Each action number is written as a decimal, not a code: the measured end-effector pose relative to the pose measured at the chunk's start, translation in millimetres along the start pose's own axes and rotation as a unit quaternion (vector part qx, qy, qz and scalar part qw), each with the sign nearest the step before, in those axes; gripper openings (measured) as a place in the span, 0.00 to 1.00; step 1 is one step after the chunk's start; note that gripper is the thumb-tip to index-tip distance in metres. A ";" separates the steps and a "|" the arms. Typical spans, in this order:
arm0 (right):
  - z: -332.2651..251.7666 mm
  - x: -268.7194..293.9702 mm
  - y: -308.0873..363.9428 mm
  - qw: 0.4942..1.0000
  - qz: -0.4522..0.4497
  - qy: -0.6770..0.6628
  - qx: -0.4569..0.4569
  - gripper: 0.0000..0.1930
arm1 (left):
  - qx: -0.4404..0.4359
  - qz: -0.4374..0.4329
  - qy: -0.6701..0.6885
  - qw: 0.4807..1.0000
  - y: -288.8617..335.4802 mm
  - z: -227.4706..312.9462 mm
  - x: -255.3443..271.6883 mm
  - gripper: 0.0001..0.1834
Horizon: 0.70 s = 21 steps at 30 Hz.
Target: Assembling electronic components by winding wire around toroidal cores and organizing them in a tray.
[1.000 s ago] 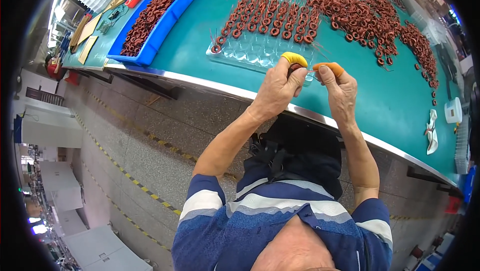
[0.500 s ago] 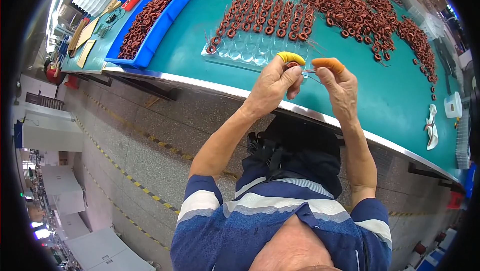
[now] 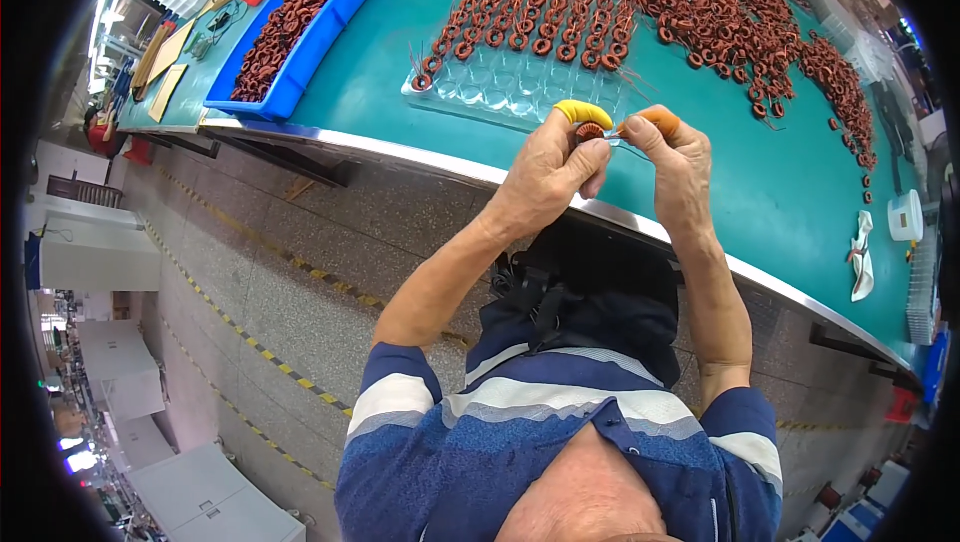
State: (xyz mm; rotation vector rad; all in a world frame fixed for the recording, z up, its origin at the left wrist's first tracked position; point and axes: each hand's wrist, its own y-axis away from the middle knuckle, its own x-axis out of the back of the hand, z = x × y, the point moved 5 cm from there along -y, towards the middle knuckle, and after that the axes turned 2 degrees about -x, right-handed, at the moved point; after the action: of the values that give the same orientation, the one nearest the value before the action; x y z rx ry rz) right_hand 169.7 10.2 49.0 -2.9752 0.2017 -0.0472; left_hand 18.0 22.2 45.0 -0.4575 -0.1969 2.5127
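Observation:
Close to the table's near edge, my left hand (image 3: pixel 549 168) pinches a copper-wound ring coil (image 3: pixel 589 131) between the thumb and a finger in a yellow finger cot. My right hand (image 3: pixel 680 160), an orange cot on one finger, is closed at the coil's thin wire leads (image 3: pixel 626 148), just right of the ring. Behind my hands lies a clear plastic tray (image 3: pixel 484 108) with round pockets. Rows of similar upright ring coils (image 3: pixel 541 30), their leads sticking up, fill its far part; pockets nearer to me hold none.
A large heap of loose ring coils (image 3: pixel 715 34) spreads over the green table (image 3: pixel 790 212) at the far right. At left stands a blue bin (image 3: pixel 330 37) full of coils. A white cloth (image 3: pixel 862 257) and a white tub (image 3: pixel 905 215) lie toward the right edge.
My right hand has come slightly left, its fingers now closer to the coil. The coil shows more of its face between my left fingers. The coils on the tray look unchanged.

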 end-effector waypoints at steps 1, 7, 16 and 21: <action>1.8 -2.5 0.0 1.000 0.005 0.005 0.001 0.12 | 0.004 0.002 -0.044 0.999 -1.7 -0.6 4.8 0.12; 19.6 7.1 11.6 0.998 0.012 -0.055 -0.018 0.17 | 0.007 0.018 -0.071 0.997 -0.1 -3.5 16.5 0.14; 28.0 -4.6 19.2 1.000 -0.014 -0.020 0.013 0.15 | 0.021 -0.033 -0.074 0.996 3.8 -2.4 10.0 0.16; 0.4 -6.2 32.3 0.997 0.053 0.042 0.037 0.14 | 0.024 -0.004 -0.128 0.991 7.8 3.4 15.3 0.15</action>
State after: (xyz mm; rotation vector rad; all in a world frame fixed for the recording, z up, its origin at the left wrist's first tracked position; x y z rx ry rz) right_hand 159.2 -20.5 43.4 -2.8863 0.3592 -0.1644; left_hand 0.9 24.2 42.1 -0.1135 -0.2343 2.5570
